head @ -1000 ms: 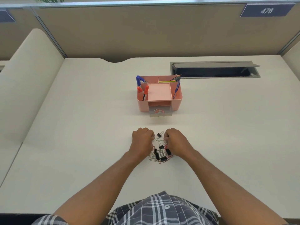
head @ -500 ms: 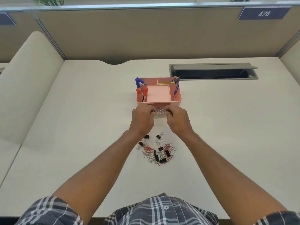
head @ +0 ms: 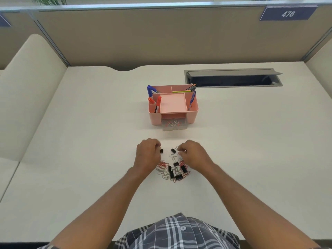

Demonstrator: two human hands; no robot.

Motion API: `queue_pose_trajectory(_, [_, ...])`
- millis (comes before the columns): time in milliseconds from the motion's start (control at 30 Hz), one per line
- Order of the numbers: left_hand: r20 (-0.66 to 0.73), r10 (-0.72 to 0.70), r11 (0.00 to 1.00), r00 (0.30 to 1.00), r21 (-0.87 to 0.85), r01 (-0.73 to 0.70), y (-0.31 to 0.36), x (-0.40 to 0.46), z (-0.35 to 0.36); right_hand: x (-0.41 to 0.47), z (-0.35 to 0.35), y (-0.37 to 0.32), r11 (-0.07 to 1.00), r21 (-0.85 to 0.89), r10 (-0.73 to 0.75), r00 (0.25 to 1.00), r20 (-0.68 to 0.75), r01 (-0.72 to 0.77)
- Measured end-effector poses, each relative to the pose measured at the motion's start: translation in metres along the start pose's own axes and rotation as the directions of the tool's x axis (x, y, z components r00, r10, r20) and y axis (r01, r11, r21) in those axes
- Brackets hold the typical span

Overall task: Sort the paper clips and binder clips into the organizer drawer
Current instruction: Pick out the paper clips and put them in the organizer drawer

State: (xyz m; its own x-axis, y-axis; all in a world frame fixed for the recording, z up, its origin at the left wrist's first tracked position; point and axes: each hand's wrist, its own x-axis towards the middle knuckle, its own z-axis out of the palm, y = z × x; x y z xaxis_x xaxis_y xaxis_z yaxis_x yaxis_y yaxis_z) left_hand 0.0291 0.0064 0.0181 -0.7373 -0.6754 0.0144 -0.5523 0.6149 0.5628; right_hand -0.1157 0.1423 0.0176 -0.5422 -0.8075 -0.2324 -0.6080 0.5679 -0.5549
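Bright even overhead light, soft shadows, sharp focus (edges bowed outward)

Desk: cream-white, matt top, fills most of the view; back edge has a shallow curved notch.
Cable hatch: grey, set into the desk top at back right, lid tipped up, dark inside.
Back partition: tan fabric panel with a pale metal rail along its top.
Number plate: dark blue, reads 476, at the partition's upper right.
Side panels: cream divider with a rounded top on the left; a slice of another at far right.
Plants: green leaves just above the rail.
Light: even, soft, faint shadows.
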Motion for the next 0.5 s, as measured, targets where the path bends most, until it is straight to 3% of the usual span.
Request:
queue_pose_trajectory(133, [0.013,-0.135,0.991,0.991,-0.007,0.135,-0.014,-0.014,-0.001,-0.004,0.018,-0.001,0.992,-0.101,-0.069,0.997,0.031,0.071])
queue_pose_trajectory(233, [0.106,-0.222,0.975,0.969,0.033,0.220,-0.023,-0.014,-0.003,-0.005,0.026,-0.001,0.986,-0.145,-0.087,0.996,0.013,0.088])
queue_pose_trajectory(500, [0.221,-0.185,0.980,0.957,0.120,0.161,-0.031,-0.010,0.001,-0.004,0.031,-0.002,0.975,-0.191,-0.115,0.993,-0.010,0.111])
